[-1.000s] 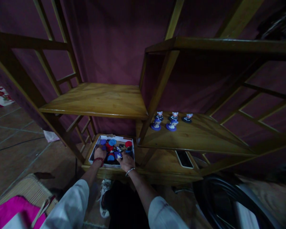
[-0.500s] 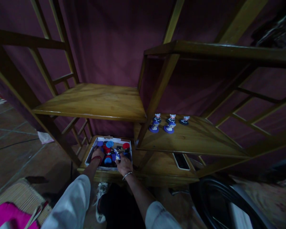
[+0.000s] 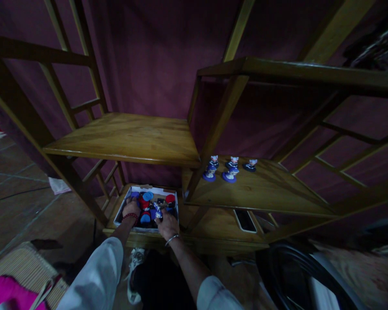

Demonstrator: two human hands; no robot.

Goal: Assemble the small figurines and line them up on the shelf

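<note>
A shallow white cardboard box (image 3: 118, 218) holds several small figurines with round red, blue and purple bases. My left hand (image 3: 131, 207) reaches into its left side, wearing a red bead bracelet. Its fingers curl down among the figurines, and what they grip is hidden. Over the box's right part, my right hand (image 3: 168, 224) is closed on a small blue-and-white figurine (image 3: 158, 211). A red round base (image 3: 170, 198) and a light-blue one (image 3: 145, 218) show close to my hands. On the shelf to the right stand two purple-based figurines (image 3: 230, 175), with dark-based figurines (image 3: 250, 165) behind and beside them.
The wooden shelf unit has a higher left board (image 3: 129, 137) above the box and a right board (image 3: 265, 189). An upright post (image 3: 213, 129) divides them. A phone (image 3: 245, 221) lies on the lower board. A black coiled hose-like thing (image 3: 287, 258) is at lower right.
Both hands stay in the box with almost no movement. My right hand still holds the blue-and-white figurine. The view has shifted slightly.
</note>
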